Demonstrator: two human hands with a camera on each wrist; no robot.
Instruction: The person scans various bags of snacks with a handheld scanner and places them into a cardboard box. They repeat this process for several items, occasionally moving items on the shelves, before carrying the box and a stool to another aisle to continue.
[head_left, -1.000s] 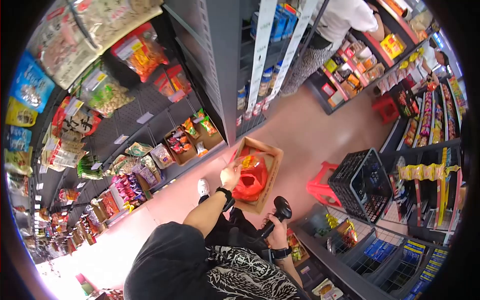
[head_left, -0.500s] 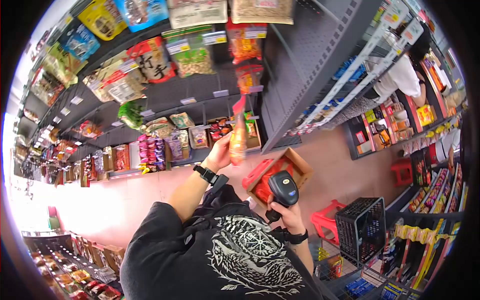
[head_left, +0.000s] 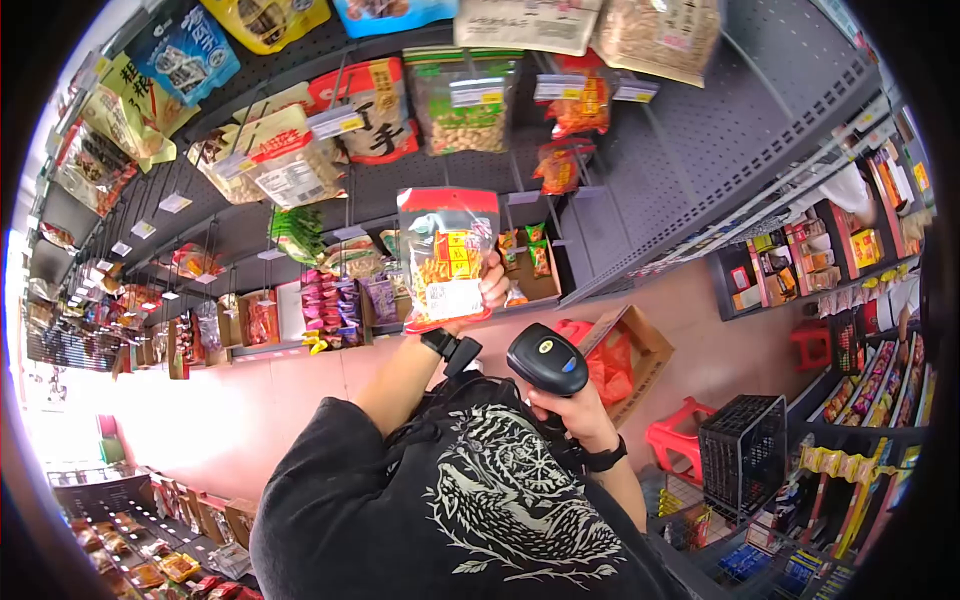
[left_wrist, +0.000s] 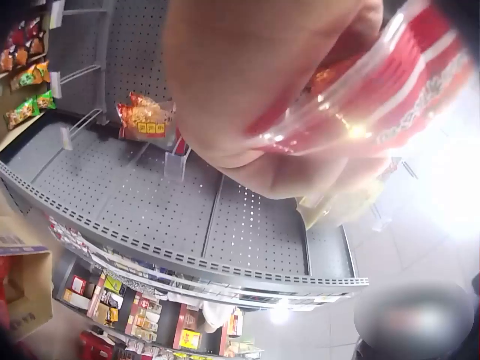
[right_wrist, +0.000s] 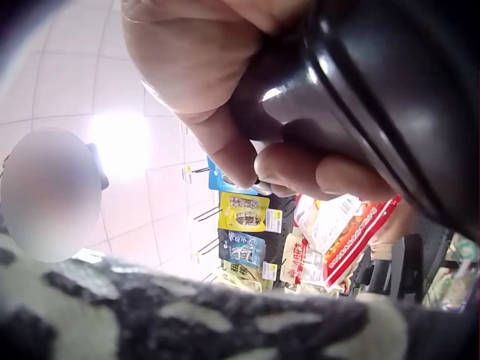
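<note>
In the head view my left hand (head_left: 493, 281) grips a clear snack bag (head_left: 425, 262) with a red top and a yellow label, held upright in front of the shelves. A white sticker with a printed code shows low on its front. The left wrist view has the fingers curled round the bag's red-striped film (left_wrist: 405, 82). My right hand (head_left: 582, 413) holds a black barcode scanner (head_left: 547, 360) by its handle, just right of and below the bag. In the right wrist view the fingers wrap the scanner (right_wrist: 367, 105), with the bag (right_wrist: 360, 236) beyond.
Hanging snack bags (head_left: 465, 105) fill the dark pegboard shelves ahead. A cardboard box (head_left: 645, 360) with a red plastic bag (head_left: 608, 370) inside stands on the floor at right. Beyond are a red stool (head_left: 682, 435) and a black crate (head_left: 742, 455).
My left hand has come up from the floor box with the snack bag and turned its labelled front into view. My right hand has raised the scanner towards the bag. The head view has swung towards the shelves.
</note>
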